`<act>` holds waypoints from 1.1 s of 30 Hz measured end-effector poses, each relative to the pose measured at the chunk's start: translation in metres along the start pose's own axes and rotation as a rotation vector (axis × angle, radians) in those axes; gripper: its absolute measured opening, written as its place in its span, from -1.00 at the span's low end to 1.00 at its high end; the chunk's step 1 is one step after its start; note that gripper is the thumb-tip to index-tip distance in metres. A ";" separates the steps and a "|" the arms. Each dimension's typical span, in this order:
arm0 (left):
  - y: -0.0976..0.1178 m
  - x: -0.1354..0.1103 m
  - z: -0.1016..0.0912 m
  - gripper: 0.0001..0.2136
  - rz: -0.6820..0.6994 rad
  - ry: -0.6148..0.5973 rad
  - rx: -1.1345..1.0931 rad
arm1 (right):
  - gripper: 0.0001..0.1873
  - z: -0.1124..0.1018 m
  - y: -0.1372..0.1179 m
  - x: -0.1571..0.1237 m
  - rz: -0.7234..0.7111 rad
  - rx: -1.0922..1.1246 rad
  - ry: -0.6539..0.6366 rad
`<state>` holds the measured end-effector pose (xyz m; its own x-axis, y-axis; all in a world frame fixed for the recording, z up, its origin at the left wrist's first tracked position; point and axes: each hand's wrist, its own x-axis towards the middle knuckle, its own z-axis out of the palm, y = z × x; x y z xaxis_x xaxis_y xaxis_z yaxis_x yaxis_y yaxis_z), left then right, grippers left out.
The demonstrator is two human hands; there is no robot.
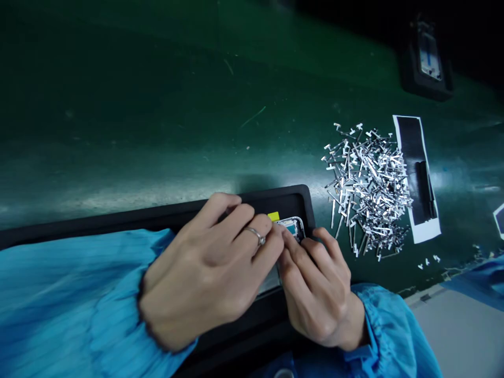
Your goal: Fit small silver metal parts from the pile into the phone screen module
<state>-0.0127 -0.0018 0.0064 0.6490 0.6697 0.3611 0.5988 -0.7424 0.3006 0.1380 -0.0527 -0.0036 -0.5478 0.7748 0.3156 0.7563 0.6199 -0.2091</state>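
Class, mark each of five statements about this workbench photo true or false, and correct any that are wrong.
1. The left hand wears a ring. True.
2. The pile of small silvery parts lies to the left of the black tray in the picture. False: it lies to the right.
3. Both the left hand and the right hand are at the phone-like device in the tray. True.
4. The person's sleeves are yellow. False: they are blue.
5. A dark sheet with white edges stands upright, far from the pile. False: it lies flat on the green table, right beside the pile.
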 end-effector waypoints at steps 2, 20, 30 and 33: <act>-0.003 -0.004 0.001 -0.72 0.086 0.026 0.116 | -0.71 -0.001 0.001 0.000 -0.005 0.013 0.009; -0.004 -0.006 0.002 -0.81 -0.116 -0.020 -0.081 | -0.74 -0.003 0.001 0.001 -0.018 -0.011 -0.018; -0.012 -0.011 -0.009 -0.72 -0.179 -0.180 -0.087 | -0.77 0.000 -0.003 -0.002 -0.032 -0.105 -0.093; -0.018 -0.009 -0.011 -0.67 -0.185 -0.213 -0.076 | -0.77 0.000 -0.003 -0.003 -0.031 -0.111 -0.095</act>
<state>-0.0345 0.0052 0.0074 0.6211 0.7770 0.1026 0.6843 -0.6015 0.4123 0.1370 -0.0568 -0.0033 -0.5991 0.7669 0.2302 0.7705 0.6303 -0.0948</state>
